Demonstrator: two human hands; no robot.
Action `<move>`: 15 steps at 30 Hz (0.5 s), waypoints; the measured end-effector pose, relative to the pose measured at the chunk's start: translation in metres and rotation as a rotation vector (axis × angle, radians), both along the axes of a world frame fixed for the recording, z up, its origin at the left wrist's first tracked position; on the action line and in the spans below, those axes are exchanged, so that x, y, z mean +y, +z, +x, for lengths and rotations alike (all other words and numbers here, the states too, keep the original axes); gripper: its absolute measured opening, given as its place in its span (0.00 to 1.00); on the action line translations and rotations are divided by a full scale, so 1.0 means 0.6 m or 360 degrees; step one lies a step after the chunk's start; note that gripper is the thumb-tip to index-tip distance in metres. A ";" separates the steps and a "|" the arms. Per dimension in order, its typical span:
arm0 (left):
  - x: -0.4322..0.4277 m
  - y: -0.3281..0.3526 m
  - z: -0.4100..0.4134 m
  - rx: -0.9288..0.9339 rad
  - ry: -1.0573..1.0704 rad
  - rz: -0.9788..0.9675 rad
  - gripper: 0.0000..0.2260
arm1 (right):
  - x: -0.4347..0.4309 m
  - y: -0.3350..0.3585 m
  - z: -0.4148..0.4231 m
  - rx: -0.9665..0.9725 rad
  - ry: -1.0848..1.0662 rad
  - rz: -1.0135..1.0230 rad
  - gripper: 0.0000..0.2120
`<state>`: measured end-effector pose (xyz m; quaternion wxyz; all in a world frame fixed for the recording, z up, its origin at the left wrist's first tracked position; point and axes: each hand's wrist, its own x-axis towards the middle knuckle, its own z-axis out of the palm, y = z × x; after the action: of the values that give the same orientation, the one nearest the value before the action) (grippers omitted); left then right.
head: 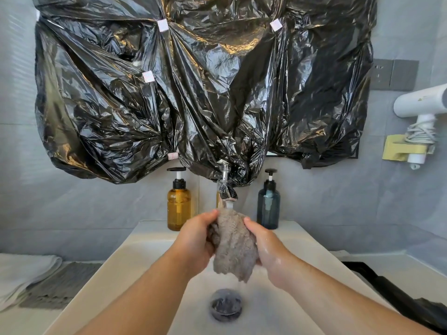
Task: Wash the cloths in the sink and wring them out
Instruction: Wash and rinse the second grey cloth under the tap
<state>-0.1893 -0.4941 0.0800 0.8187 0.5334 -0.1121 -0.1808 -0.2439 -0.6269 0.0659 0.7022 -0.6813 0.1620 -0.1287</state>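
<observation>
Cloth [233, 250] sits clenched in curled grip of left hand [196, 238] and right hand [268, 250].

sink [135, 257]: white, drain plug [226, 304] below faucet [226, 189] | ledge: amber pump bottle [179, 204] left of faucet, blue pump bottle [268, 204] right | counter [14, 320] far left of faucet: folded white towel [24, 272], grey cloth [60, 284]
</observation>
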 end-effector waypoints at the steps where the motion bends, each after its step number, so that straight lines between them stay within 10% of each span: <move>1: -0.001 0.002 -0.001 0.0083 0.0029 -0.0123 0.12 | 0.008 -0.001 -0.002 0.0093 0.0094 0.0087 0.23; 6: -0.002 0.009 -0.012 0.0140 0.0165 -0.0140 0.11 | 0.037 -0.006 0.004 0.0061 0.0208 0.0489 0.25; 15: -0.015 -0.011 -0.010 -0.0322 0.0156 0.0587 0.15 | 0.065 -0.041 0.018 -0.0131 -0.0057 -0.0056 0.17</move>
<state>-0.1950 -0.5033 0.0733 0.6995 0.6945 -0.1328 -0.1038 -0.2331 -0.5878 0.0413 0.6937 -0.6847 0.1428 -0.1719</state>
